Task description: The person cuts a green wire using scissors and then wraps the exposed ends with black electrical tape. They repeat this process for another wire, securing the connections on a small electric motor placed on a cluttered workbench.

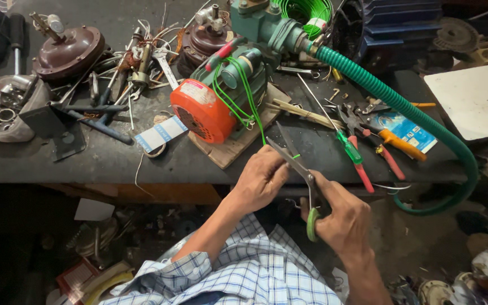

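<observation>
While the right hand (343, 217) is clamped through the green handle loops of the scissors (299, 169), blades parted toward eleven o'clock, the left hand (262, 178) has its fingers pinched together on the thin green wire (253, 110). That wire runs from the orange-capped pump (221, 99) at twelve o'clock on the workbench (86, 158). It looks light and floppy, so it is best gripped close beside the blades.

Green-handled scissors (306, 186) in your right hand (343, 217), green wire (249, 107) by your left hand (261, 178), orange-capped green pump (221, 101) beyond, blue-checked sleeve (238, 271)
</observation>
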